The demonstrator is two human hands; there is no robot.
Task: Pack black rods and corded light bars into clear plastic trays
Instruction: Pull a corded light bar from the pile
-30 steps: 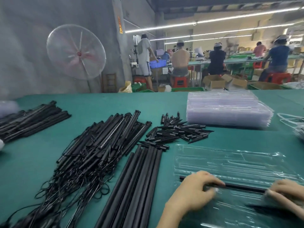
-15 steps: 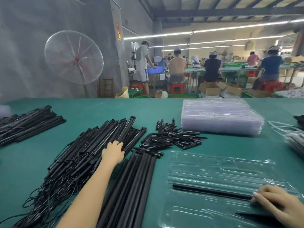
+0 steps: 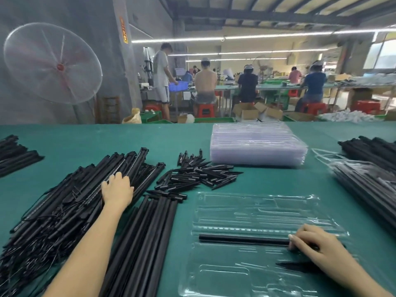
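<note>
- Black rod (image 3: 243, 240) lies flat in a long slot of the clear tray (image 3: 252, 213), low and right of the middle of the frame.
- Right hand (image 3: 317, 251) rests on the right end of that rod, and its fingers (image 3: 296, 240) curl down onto it and press it into the slot.
- A thin black pointed piece (image 3: 297, 267) lies in the tray just below that hand.
- Left hand (image 3: 117, 189) reaches up to the left of the middle and lies on top of the pile of corded light bars (image 3: 85, 196). Its fingers bend over the bars, but I cannot tell if they grip one.
- The cords (image 3: 27, 249) of those bars make a messy tangle at the lower left.
- More loose black rods (image 3: 141, 243) lie side by side on the green bench (image 3: 64, 144), between the light bars and the tray.
- A heap of short black spikes (image 3: 199, 174) sits in the middle of the frame, just above the tray.
- A stack of clear trays (image 3: 257, 146) stands behind the spikes, upper right of the middle.
- Filled trays (image 3: 364, 181) sit at the right edge.
- Another bunch of black bars (image 3: 15, 155) lies at the far left.
- A big fan (image 3: 53, 63) stands at the upper left, and people (image 3: 205, 82) work at tables far behind.
</note>
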